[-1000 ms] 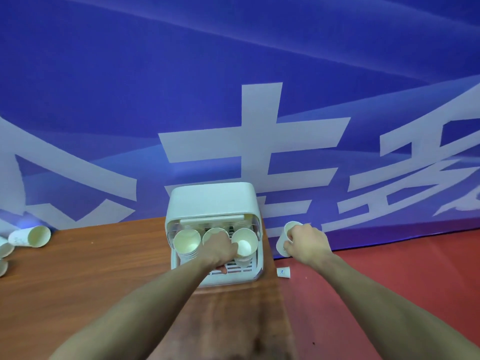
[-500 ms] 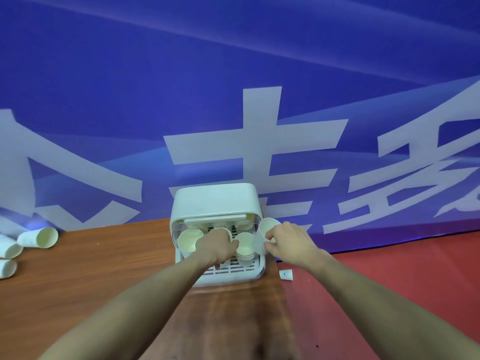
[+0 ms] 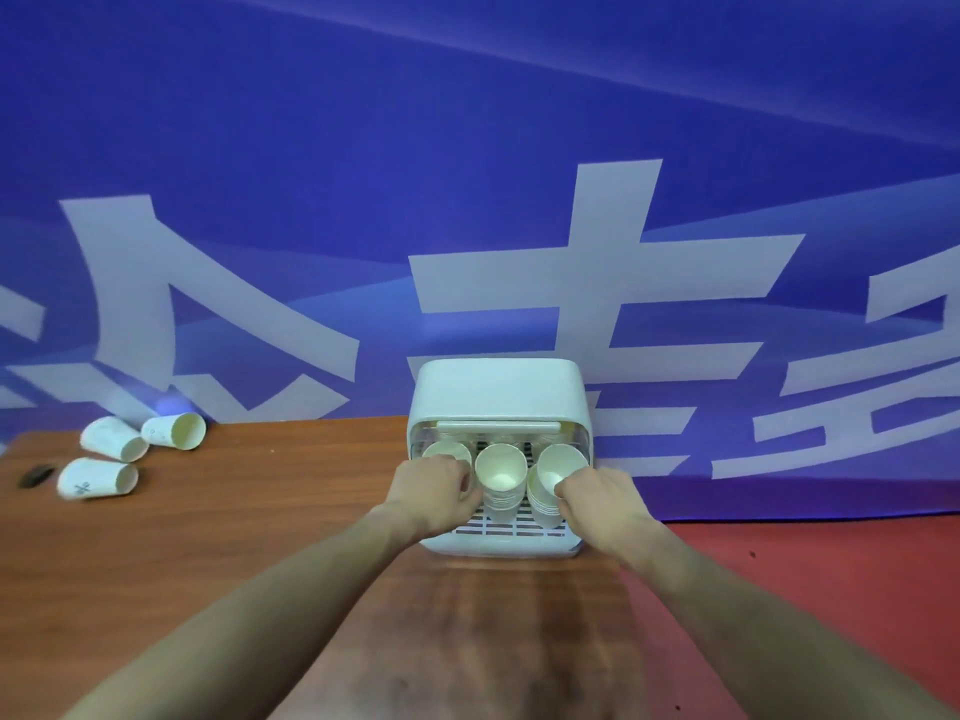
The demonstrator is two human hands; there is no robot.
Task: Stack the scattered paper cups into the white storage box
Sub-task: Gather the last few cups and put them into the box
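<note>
The brown table is seen first. The white box is set at 12 o'clock. The right cup stack is gripped by the right hand. The left cup stack is gripped by the left hand. Three loose cups are left at 10 o'clock.

Two bare forearms and hands, nothing worn on them

The person's left forearm and right forearm show uncovered from the lower edge of the view to the wrists, with no sleeve edge in sight. The left hand and the right hand wear no gloves; no watch, band or ring shows on either wrist or on the fingers that can be seen. Both forearms broaden strongly toward the lower corners under the wide-angle lens. The knuckles stand out as rounded bumps along the back of each hand.
</note>
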